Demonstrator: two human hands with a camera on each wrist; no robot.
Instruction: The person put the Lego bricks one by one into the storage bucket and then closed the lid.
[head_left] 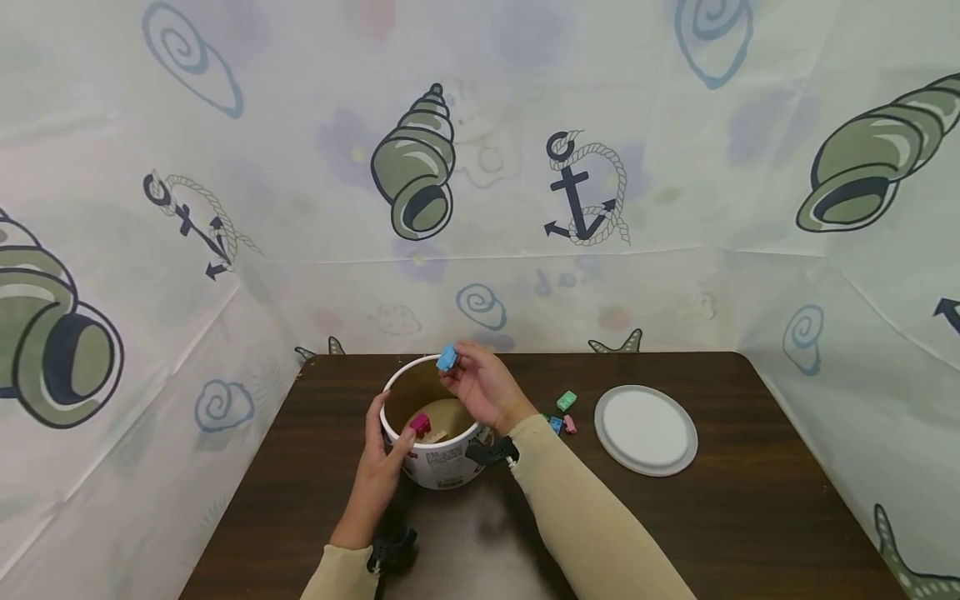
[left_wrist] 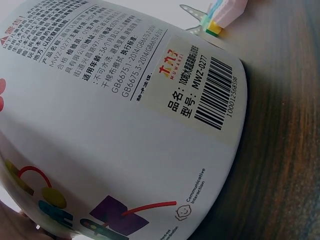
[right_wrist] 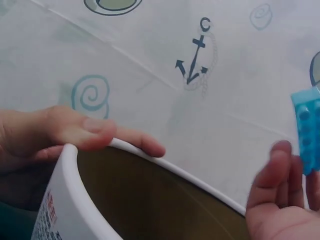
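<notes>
A white round bucket with a printed label stands on the table. My left hand grips its rim at the left side, the thumb over the edge. Above the bucket's far rim, my right hand pinches a light blue toy building block between thumb and fingers. The right wrist view shows round studs on that blue block. Inside the bucket, close to my left thumb, is a magenta block; a pale piece lies beside it, too small to make out. The label side of the bucket fills the left wrist view.
Right of the bucket lie a green block, a blue block and a pink block, partly behind my right wrist. A white round lid lies farther right on the dark wooden table. Printed white cloth surrounds the table.
</notes>
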